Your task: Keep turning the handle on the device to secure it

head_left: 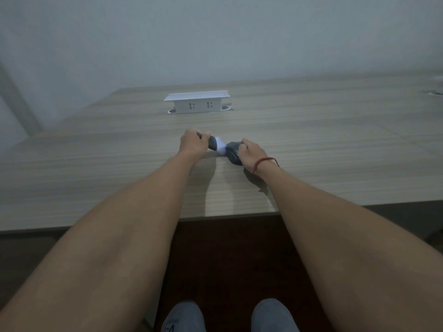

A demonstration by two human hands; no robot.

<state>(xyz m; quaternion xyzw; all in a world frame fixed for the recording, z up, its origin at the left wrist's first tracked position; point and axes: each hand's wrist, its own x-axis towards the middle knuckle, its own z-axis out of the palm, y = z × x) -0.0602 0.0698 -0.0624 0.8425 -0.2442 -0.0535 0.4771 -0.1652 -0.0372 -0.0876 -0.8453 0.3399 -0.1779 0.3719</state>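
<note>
Both my arms reach out over a wood-grain table (311, 144). My left hand (193, 144) grips the dark left end of a small object (221, 147) with a white middle section. My right hand (251, 153), with a red cord at the wrist, grips the object's dark rounded right end. The object sits just above or on the tabletop between the two hands; its exact shape is blurred.
A white pop-up socket box (197, 104) with two outlets stands on the table beyond my hands. A round cable hole (435, 92) lies at the far right. The table's front edge (227, 216) runs below my forearms. Grey shoes (184, 317) show on the dark floor.
</note>
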